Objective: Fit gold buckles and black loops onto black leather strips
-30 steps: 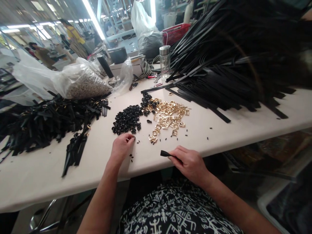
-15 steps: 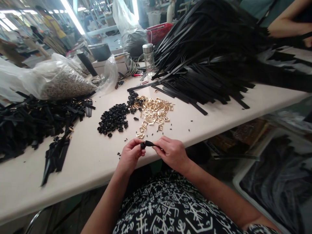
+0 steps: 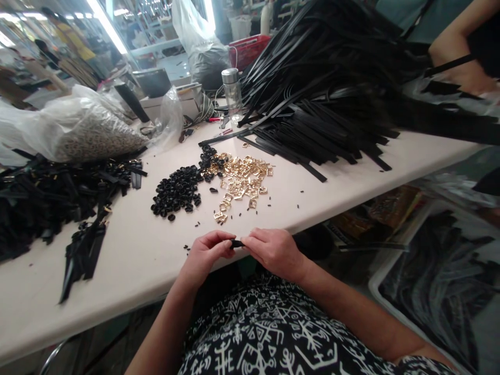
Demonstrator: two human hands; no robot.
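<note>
At the table's near edge, my left hand (image 3: pixel 206 255) and my right hand (image 3: pixel 276 252) meet around a black strap (image 3: pixel 236 244). Only a short stretch of it shows between my pinched fingertips. The left fingers close over one end, and the black loop seen there earlier is now hidden. My right thumb and fingers grip the other end. Just beyond my hands lie gold buckles (image 3: pixel 247 176) in a loose pile. Left of them is a heap of small black loops (image 3: pixel 177 190).
Finished-looking black straps with gold pieces (image 3: pixel 84 245) are piled at left, by a plastic bag of metal rings (image 3: pixel 97 127). Long black strips (image 3: pixel 324 125) cover the back right, beside a glass bottle (image 3: pixel 233 99). A co-worker's arm (image 3: pixel 455 52) reaches in at far right.
My hands have drawn closer together and slightly down, covering the black loop and most of the strap. The co-worker's arm at right has moved. The view has shifted a little.
</note>
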